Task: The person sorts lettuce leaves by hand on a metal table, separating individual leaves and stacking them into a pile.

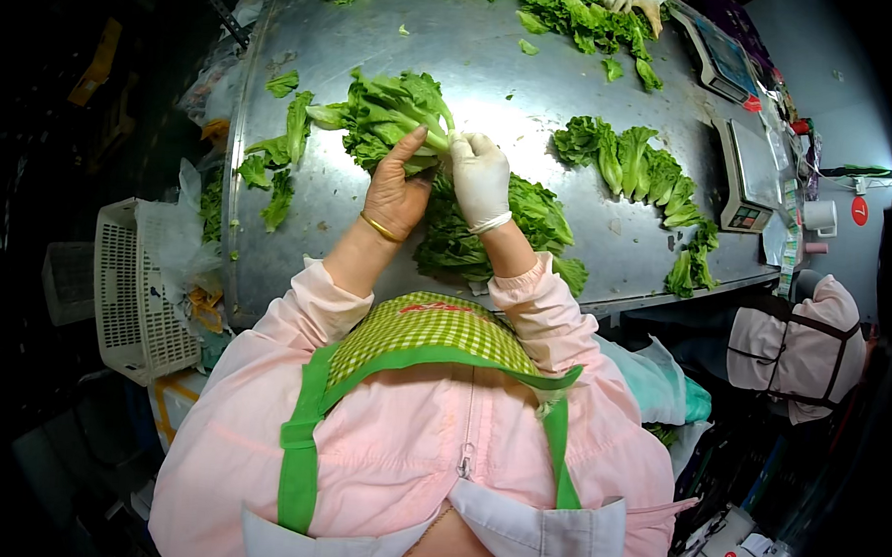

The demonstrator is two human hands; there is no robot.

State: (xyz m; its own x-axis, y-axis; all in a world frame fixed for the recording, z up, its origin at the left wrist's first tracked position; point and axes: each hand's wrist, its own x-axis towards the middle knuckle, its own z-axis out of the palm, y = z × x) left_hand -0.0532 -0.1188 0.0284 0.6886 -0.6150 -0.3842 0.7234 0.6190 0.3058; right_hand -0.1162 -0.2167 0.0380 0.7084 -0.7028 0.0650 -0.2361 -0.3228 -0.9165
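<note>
A head of leafy green lettuce is held above the metal table, its leaves pointing up and left. My left hand, bare with a gold-coloured bangle at the wrist, grips it from below, thumb along the stems. My right hand, in a white glove, pinches the stem end with its fingertips. Beneath and beside the right hand lies a pile of lettuce leaves, partly hidden by that hand and forearm. Loose leaves lie on the table left of the held head.
A row of lettuce lies to the right, near two weighing scales. More lettuce is at the far side, by another person's gloved hands. A white plastic basket stands left of the metal table. Another person is at right.
</note>
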